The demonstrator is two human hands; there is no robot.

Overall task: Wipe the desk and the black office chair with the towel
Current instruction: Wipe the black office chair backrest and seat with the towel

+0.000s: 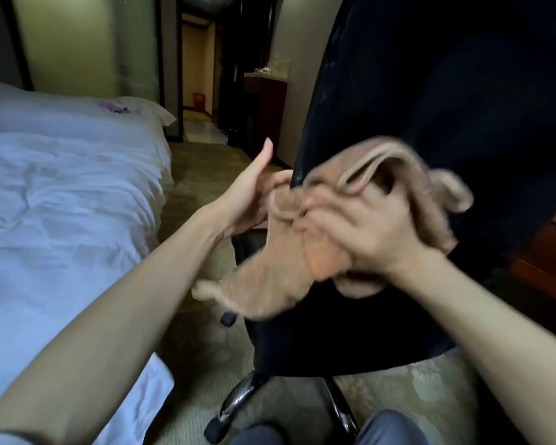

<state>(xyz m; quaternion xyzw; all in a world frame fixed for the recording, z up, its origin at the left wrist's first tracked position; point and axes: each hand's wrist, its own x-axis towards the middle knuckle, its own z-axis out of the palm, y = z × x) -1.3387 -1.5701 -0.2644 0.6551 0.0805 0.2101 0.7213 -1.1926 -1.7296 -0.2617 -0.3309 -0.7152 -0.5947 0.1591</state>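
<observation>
One beige towel (270, 277), soft, nappy and blurred, lies bunched in folds against the back of the black office chair (430, 91), mid-frame. The right hand (366, 232) clenches it, fingers curled into the cloth and pressing it onto the chair's smooth, dark, curved back. One loose end hangs down toward the lower left of the hand. The left hand (247, 194) grasps the chair back's left edge, with its thumb standing up and its fingers wrapped behind the rim, touching the towel's upper fold.

Below the seat, two shiny chrome legs (238, 399) spread out, and two black casters (228, 317) rest on a pale, patterned carpet (199, 364). One bed (61, 187) with rumpled white sheets fills the left of the frame. Reddish-brown wood (543, 252) shows at the right edge, and I cannot tell what piece it belongs to.
</observation>
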